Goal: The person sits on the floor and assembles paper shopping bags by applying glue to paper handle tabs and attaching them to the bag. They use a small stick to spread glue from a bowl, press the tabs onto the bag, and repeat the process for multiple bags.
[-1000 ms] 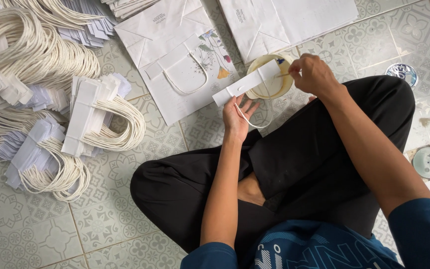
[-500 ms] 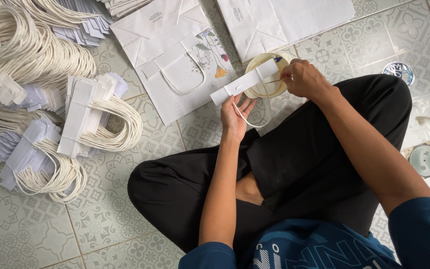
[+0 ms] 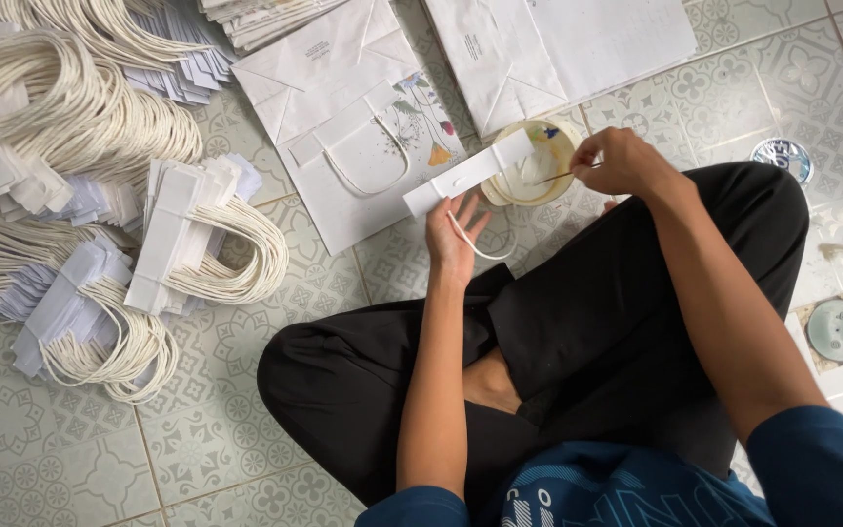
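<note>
I sit cross-legged on a tiled floor. My left hand (image 3: 454, 234) holds a white paper strip with a cord handle (image 3: 466, 173) hanging below it. My right hand (image 3: 620, 161) grips a thin stick (image 3: 550, 179) whose tip points into a round yellowish glue bowl (image 3: 537, 161) just past the strip's far end. A flat white paper bag with a flower print and a cord handle (image 3: 358, 156) lies on the floor beyond my left hand.
Piles of white cord handles on paper strips (image 3: 109, 195) cover the floor on the left. More flat white bags (image 3: 558, 49) lie at the top. A small round lid (image 3: 782, 156) and a floor drain (image 3: 839, 330) sit on the right.
My right hand has drawn back to the right from the strip's end, and the stick now points into the bowl. The strip in my left hand stays much the same.
</note>
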